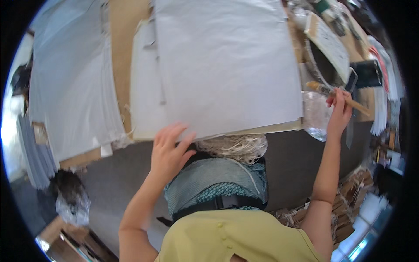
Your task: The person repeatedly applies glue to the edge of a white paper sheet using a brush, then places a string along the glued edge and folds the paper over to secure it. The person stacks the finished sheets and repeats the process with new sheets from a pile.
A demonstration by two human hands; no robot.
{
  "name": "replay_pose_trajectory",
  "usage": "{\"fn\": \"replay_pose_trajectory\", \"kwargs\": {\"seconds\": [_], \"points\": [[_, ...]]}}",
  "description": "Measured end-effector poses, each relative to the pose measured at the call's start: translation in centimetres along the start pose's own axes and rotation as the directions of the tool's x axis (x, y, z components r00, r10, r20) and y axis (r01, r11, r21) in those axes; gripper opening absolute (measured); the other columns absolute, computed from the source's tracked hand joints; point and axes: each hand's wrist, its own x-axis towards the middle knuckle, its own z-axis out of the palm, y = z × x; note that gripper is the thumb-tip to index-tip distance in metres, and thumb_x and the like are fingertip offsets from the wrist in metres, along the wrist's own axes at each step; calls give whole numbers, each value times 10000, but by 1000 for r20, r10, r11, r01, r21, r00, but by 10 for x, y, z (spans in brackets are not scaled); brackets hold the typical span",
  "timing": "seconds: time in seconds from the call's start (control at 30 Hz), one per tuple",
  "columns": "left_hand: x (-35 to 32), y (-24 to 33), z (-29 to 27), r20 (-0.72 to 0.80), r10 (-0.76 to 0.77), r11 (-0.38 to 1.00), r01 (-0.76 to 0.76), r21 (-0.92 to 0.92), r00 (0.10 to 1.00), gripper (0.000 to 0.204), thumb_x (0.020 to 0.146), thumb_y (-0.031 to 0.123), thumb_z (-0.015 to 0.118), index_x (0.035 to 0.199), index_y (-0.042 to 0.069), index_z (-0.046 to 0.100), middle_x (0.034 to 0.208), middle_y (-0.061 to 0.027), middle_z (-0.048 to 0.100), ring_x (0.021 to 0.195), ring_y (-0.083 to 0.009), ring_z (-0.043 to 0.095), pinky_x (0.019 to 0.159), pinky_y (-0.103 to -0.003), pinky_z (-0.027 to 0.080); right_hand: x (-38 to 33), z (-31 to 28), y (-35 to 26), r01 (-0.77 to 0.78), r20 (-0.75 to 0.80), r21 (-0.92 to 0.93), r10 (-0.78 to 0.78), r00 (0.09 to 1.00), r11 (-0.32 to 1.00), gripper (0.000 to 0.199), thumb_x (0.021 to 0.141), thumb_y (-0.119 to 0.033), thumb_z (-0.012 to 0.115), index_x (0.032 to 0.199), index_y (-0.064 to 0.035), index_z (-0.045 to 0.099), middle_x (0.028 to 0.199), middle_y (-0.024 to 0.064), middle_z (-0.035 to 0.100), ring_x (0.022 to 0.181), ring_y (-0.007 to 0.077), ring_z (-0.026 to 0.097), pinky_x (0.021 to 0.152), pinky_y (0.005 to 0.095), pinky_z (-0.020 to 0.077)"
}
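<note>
My right hand [338,107] grips a brush [358,105] by its pale wooden handle. The brush's tan bristle end points left, beside an open, dark-bottomed container [324,61] with a whitish slab or lid leaning over it. In front of me on the table lies a large stack of white sheets [227,65], its near edge slightly askew over a cream board or sheet [273,126]. At that near edge, my left hand [170,148] has its fingers apart and slightly blurred, with nothing in it; whether the fingertips touch the paper I cannot tell.
Another stack of white sheets [72,83] covers the table's left. A clear plastic bag [317,115] hangs at the right edge, near a black box-like object [366,73]. A bundle of pale strings [238,146] hangs below the near edge. Cardboard scraps [349,205] lie at lower right.
</note>
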Motion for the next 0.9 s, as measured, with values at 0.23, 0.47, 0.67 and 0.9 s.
{"fn": "replay_pose_trajectory", "kwargs": {"seconds": [0.23,0.47,0.67,0.9], "points": [[-5,-23,29,-170,63,997,-70,-37,983,300,801,-21,721,1085,76,722,1177,-58,715,1172,-260,676,1034,-449,537,-139,149,-36,-173,497,365,-34,867,915,76,967,-96,658,1013,-42,631,864,45,652,774,98,611,683,273,512],[0,-25,26,-148,81,992,-94,-83,986,326,804,-40,687,1108,69,732,1187,-69,723,1190,-268,674,1051,-465,529,-133,132,-24,273,487,25,-251,836,962,101,900,-93,740,952,-28,683,838,75,680,711,154,657,606,282,519],[3,-25,19,-101,78,987,-91,-131,992,321,834,-55,631,1118,59,728,1195,-82,721,1204,-285,665,1078,-482,504,-94,65,-7,360,340,-275,-260,904,891,60,887,-53,722,867,-39,668,799,65,666,614,151,608,553,294,473],[-4,-36,-12,-70,7,999,-10,-45,998,234,845,-53,628,1046,32,711,1135,-97,729,1160,-272,683,1062,-463,517,-49,3,-40,262,181,-381,-207,962,887,138,947,-140,731,1027,-30,749,882,27,722,719,107,634,659,265,511]]}}
